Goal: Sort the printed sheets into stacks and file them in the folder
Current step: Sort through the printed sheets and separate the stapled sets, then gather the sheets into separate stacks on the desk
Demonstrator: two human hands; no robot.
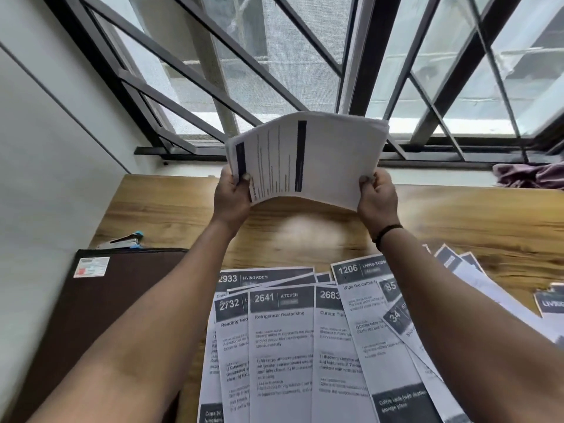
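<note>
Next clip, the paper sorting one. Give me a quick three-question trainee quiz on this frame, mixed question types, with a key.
1. True or false: the bundle of sheets is held above the wooden table by both the left hand and the right hand.
2. Multiple choice: where does the dark folder lie? A) left of the fanned sheets B) on top of them C) on the window sill
3. Fill in: the room printed beside 2641 on its sheet is ____.

Key: 1 true; 2 A; 3 kitchen
</note>
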